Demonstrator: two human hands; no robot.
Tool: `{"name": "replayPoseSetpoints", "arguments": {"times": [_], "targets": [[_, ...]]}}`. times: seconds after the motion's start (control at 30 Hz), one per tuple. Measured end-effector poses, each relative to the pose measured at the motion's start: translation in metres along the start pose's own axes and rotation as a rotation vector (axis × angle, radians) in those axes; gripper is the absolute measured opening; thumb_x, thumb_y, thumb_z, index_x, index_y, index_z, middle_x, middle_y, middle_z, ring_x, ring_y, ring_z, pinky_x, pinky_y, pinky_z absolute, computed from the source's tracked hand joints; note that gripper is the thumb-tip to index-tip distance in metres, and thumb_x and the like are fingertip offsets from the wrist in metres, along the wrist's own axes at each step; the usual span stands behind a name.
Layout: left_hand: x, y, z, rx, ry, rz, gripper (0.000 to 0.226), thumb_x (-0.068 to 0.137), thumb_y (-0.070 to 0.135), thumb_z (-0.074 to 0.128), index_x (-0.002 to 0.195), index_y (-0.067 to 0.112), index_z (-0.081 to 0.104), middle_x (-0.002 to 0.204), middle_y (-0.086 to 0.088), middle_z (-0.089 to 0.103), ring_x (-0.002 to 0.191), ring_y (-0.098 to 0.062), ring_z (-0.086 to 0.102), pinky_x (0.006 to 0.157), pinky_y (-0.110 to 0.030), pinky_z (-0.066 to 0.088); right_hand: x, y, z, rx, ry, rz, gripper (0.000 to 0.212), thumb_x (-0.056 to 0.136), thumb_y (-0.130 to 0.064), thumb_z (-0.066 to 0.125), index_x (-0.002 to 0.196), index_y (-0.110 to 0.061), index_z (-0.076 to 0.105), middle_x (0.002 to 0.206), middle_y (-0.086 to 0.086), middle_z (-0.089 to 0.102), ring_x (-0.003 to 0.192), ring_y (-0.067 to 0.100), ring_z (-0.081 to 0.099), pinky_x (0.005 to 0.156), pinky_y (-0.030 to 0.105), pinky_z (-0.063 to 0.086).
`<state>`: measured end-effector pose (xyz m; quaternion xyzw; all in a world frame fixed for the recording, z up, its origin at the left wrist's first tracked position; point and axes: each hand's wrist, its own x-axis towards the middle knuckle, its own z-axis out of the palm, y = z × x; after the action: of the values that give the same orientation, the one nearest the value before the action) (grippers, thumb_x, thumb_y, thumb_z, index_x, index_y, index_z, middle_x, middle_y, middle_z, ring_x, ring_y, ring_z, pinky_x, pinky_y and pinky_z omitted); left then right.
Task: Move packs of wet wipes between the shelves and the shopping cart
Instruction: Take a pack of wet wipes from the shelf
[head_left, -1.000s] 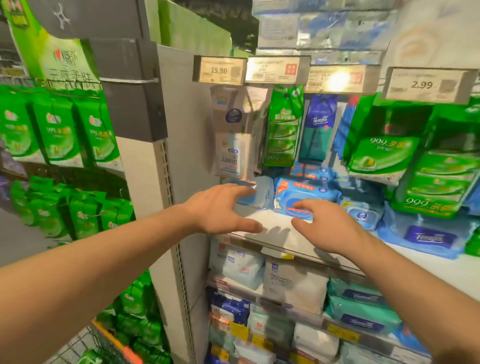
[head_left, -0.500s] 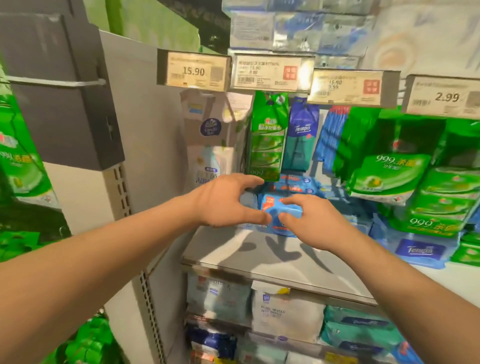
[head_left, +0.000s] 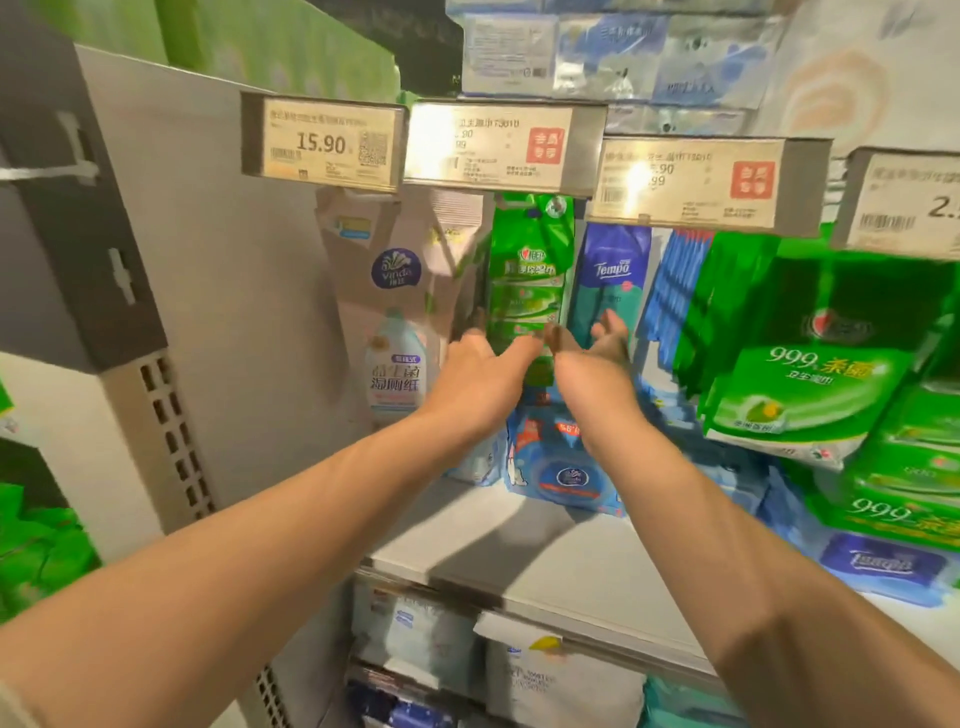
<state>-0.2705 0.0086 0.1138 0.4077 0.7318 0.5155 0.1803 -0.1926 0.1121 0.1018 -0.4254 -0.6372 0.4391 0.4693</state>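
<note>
Wipes, the green hanging pack (head_left: 530, 291), dangle upright from a peg, long axis vertical, between the white pack and the blue Tempo pack (head_left: 610, 280) at its 3 o'clock. Both hands reach toward 12 o'clock: the left hand (head_left: 480, 382) spreads straight fingers against its lower edge, nearer; the right hand (head_left: 592, 364) lies open just beside (blur hides actual contact). Neither holds anything.
</note>
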Motion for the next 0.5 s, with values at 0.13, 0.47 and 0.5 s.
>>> {"name": "replayPoseSetpoints", "arguments": {"times": [0.13,0.47,0.5], "targets": [[0.019,0.001,0.014,-0.125,0.085,-0.093,0.068,0.1,0.062,0.045,0.135,0.006,0.059,0.115,-0.015,0.066,0.102,-0.031,0.063,0.087,-0.036,0.045,0.017,0.001,0.012,-0.034,-0.08,0.065,0.088,0.096,-0.046,0.062,0.162,-0.026,0.008,0.169,0.002,0.017,0.151,0.028,0.029,0.118,0.05,0.034],[0.065,-0.015,0.049,-0.544,0.209,-0.049,0.102,0.058,0.083,0.052,0.14,0.023,0.056,0.126,-0.007,0.071,0.119,-0.025,0.065,0.113,-0.045,0.043,0.028,0.012,0.028,-0.072,-0.154,0.042,0.095,0.075,-0.074,0.054,0.157,-0.034,0.026,0.156,0.005,0.044,0.137,0.033,0.048,0.111,0.051,0.044],[0.069,-0.017,0.051,-0.558,0.196,-0.051,0.102,0.057,0.082,0.053,0.141,0.024,0.056,0.127,-0.006,0.071,0.119,-0.024,0.065,0.113,-0.044,0.043,0.027,0.013,0.029,-0.092,-0.15,0.035,0.09,0.076,-0.074,0.053,0.154,-0.036,0.03,0.152,0.005,0.047,0.133,0.032,0.051,0.108,0.051,0.047]]}}
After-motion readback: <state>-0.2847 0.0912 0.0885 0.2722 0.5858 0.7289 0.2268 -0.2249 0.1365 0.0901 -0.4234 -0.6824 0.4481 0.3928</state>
